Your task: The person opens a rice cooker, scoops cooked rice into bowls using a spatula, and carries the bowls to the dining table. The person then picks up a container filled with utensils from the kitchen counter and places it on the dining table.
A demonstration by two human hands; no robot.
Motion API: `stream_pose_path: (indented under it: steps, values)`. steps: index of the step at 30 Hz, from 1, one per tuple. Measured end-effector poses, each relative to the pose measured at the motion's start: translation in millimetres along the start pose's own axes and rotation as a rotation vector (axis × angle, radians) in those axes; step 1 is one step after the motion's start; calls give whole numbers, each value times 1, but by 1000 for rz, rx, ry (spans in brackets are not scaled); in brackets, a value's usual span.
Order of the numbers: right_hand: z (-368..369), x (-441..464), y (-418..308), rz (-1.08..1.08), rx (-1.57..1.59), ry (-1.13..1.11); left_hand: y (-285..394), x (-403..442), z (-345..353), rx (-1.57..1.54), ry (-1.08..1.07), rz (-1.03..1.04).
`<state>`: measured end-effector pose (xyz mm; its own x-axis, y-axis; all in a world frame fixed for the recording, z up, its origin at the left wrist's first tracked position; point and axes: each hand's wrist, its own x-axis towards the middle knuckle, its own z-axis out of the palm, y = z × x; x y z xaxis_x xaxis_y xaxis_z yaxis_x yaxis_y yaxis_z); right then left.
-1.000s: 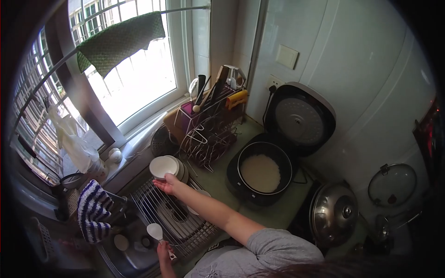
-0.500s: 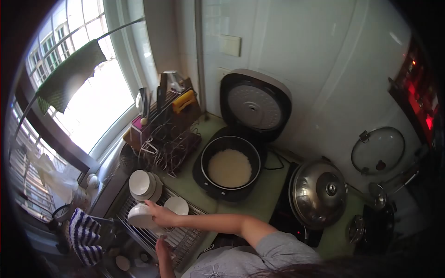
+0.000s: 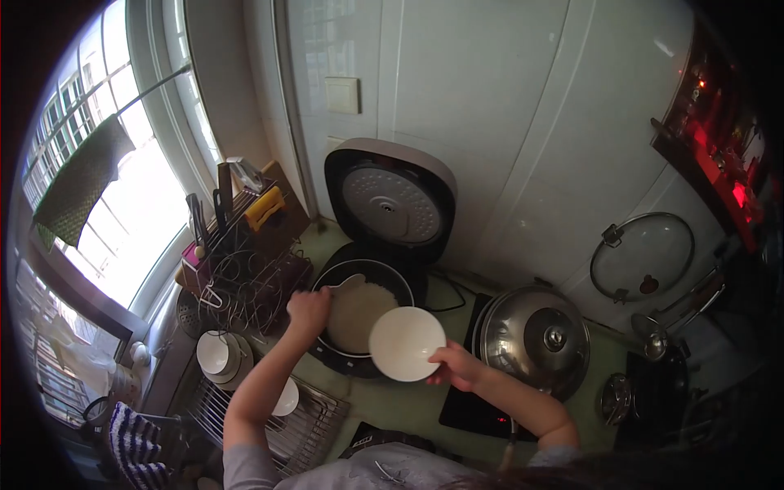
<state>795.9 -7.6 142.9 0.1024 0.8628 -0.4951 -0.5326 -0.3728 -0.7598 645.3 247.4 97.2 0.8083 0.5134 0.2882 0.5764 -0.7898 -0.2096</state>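
Observation:
My left hand (image 3: 309, 314) is closed around the handle of a white rice paddle (image 3: 349, 283), whose head is over the far left part of the rice cooker's pot. Pale cooked rice (image 3: 359, 317) lies inside the open rice cooker (image 3: 331, 353). My right hand (image 3: 457, 367) grips the rim of a white bowl (image 3: 405, 343), thumb on the near right side. The bowl tilts its inside toward me and covers the pot's front right edge. No rice shows in the bowl. Whether the paddle touches the rice I cannot tell.
The cooker's raised lid (image 3: 390, 200) stands behind the pot. To the right, a domed metal lid (image 3: 535, 339) covers a pan on the cooktop. White bowls (image 3: 215, 354) sit on a wire drying rack (image 3: 318, 420) at left, near a knife and utensil holder (image 3: 253, 237).
My right hand has carried the bowl from the drying rack right to the cooker's front edge. My left hand has risen from the rack to the pot with the paddle. The view has shifted.

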Motion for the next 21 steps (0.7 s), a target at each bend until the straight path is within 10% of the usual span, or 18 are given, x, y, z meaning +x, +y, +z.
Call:
stream_pose_path:
  steps: [14, 21]
  values:
    - [-76, -53, 32, -75, 282, 179, 42, 88, 20, 52, -509, 400]
    - [-70, -19, 28, -266, -133, 304, 55, 59, 34, -135, -553, 331]
